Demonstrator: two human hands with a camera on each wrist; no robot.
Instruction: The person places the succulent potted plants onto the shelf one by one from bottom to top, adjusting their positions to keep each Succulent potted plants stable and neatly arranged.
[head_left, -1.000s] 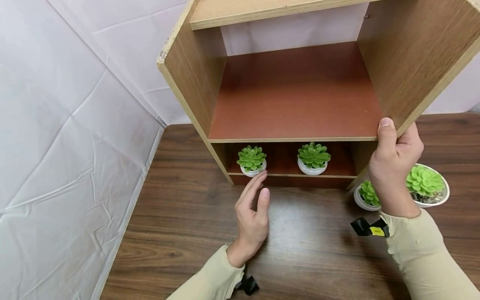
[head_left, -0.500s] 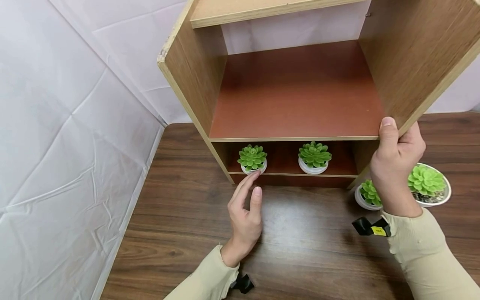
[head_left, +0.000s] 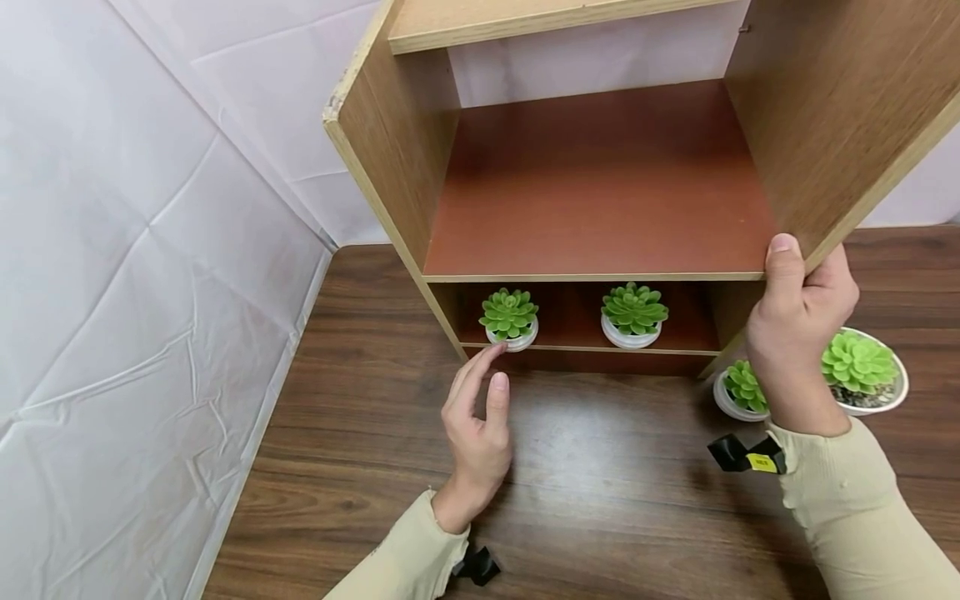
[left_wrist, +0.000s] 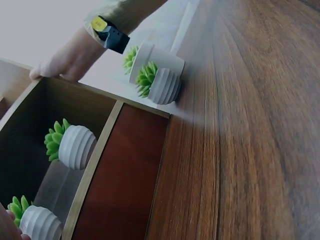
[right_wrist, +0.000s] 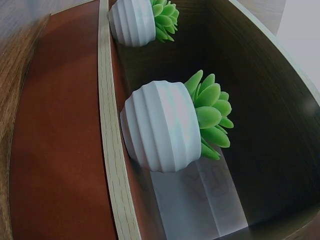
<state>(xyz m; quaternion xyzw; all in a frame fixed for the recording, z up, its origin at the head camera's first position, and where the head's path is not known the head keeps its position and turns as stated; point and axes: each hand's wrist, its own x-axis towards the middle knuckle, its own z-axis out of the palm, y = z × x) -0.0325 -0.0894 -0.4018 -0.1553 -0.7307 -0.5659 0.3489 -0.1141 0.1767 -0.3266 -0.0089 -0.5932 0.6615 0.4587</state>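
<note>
A wooden shelf unit (head_left: 600, 187) holds two green succulents in white ribbed pots on its bottom shelf. My left hand (head_left: 477, 433) is held with straight fingers just in front of the left potted succulent (head_left: 512, 321); whether the fingertips touch its pot cannot be told. The right potted succulent (head_left: 633, 315) stands apart from it, large in the right wrist view (right_wrist: 165, 127). With the thumb inside and the fingers around the outside, my right hand (head_left: 801, 321) grips the unit's right side panel (head_left: 847, 125) at the middle shelf's height.
On the wooden tabletop (head_left: 360, 467), right of the unit, a small potted succulent (head_left: 738, 392) stands partly behind my right wrist, beside a larger oval-potted succulent (head_left: 862, 367). White sheeting (head_left: 135, 292) covers the wall at left. The middle shelf (head_left: 600, 242) lies above the pots.
My left hand has drifted left and slightly down, away from its earlier place at the left pot's right side. The right hand keeps its grip on the panel. The pots stay in place.
</note>
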